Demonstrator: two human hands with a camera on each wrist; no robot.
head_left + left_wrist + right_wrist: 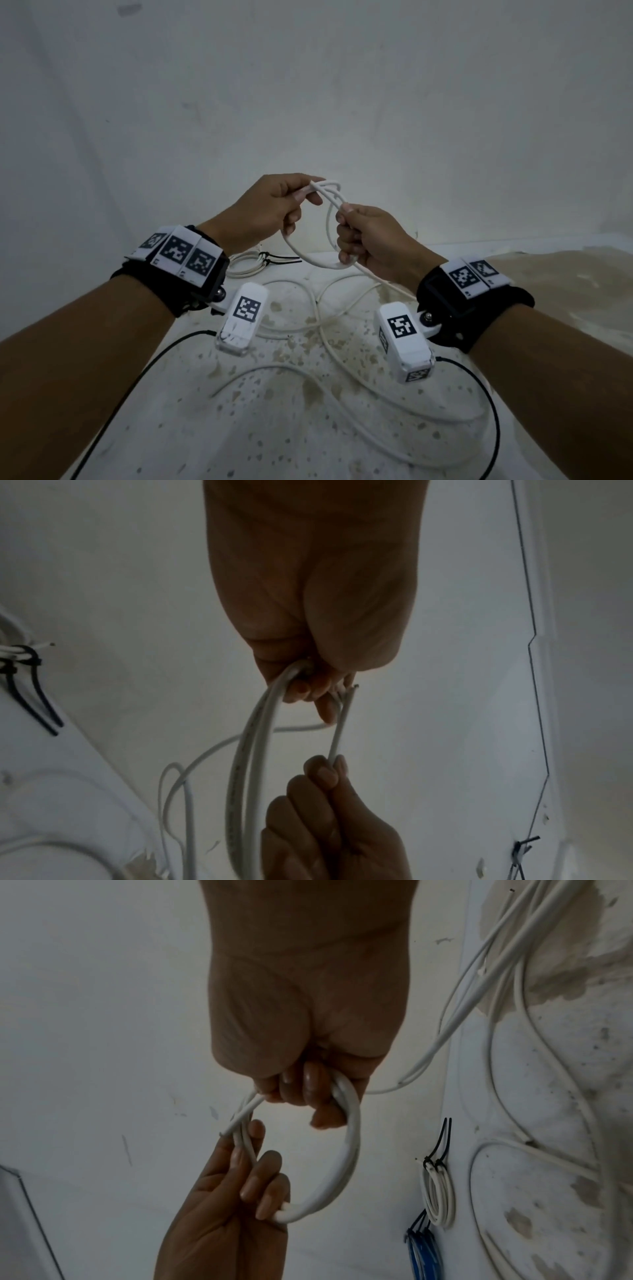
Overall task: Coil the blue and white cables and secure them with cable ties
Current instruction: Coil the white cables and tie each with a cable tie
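A white cable loop (322,263) hangs in the air between my two hands above the table. My left hand (305,197) pinches the top of the loop (253,737), with the cut cable end poking out by its fingers. My right hand (342,214) pinches a strand just below and curls its lower fingers round the loop's bottom (354,1137). The rest of this cable trails from my right hand (318,1096) down onto the table (383,281) in slack curves. In the left wrist view my left hand (315,693) grips from above, the right hand (330,767) from below.
A coiled white bundle (245,265) with black cable ties (284,258) lies at the back of the stained white table (171,428). Below that white bundle (438,1191) in the right wrist view lies a blue coil (421,1253). A pale wall stands close behind.
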